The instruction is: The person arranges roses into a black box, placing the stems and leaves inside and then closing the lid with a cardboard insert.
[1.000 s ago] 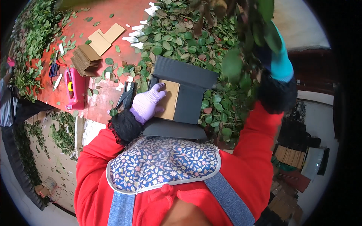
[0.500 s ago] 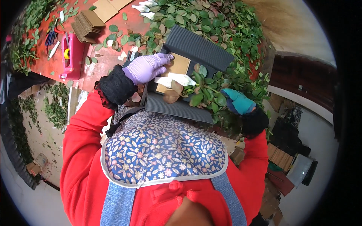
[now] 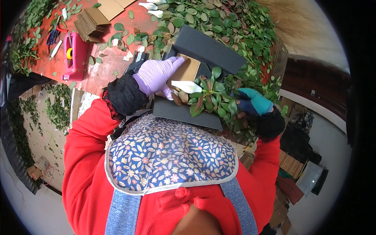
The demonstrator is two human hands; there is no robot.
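Observation:
My left hand point(image 3: 156, 76), in a lavender glove, lies open over a cardboard piece point(image 3: 190, 66) in a dark grey corrugated box point(image 3: 209, 49). Its fingertips rest near the piece's top, its thumb spread low beside white mesh-wrapped flower heads point(image 3: 186, 86). Leafy flower stems point(image 3: 215, 102) with green and brown leaves lie across the box toward the right. My right hand point(image 3: 252, 102), in a teal and dark glove, is closed around these stems at the box's right side, its fingertips partly hidden by leaves.
The red table point(image 3: 109, 66) holds leaf piles point(image 3: 235, 27), a pink tape dispenser point(image 3: 75, 58), scissors point(image 3: 53, 37), folded cardboard point(image 3: 89, 24) and more wrapped flower heads point(image 3: 152, 11). Below the table at left lie loose foliage point(image 3: 56, 113) and a bucket; boxes point(image 3: 290, 162) stand low at right.
My right hand has come down from the upper right, bringing the leafy stems onto the box. My left hand has shifted, its thumb now lower by the flower heads. The view has shifted too.

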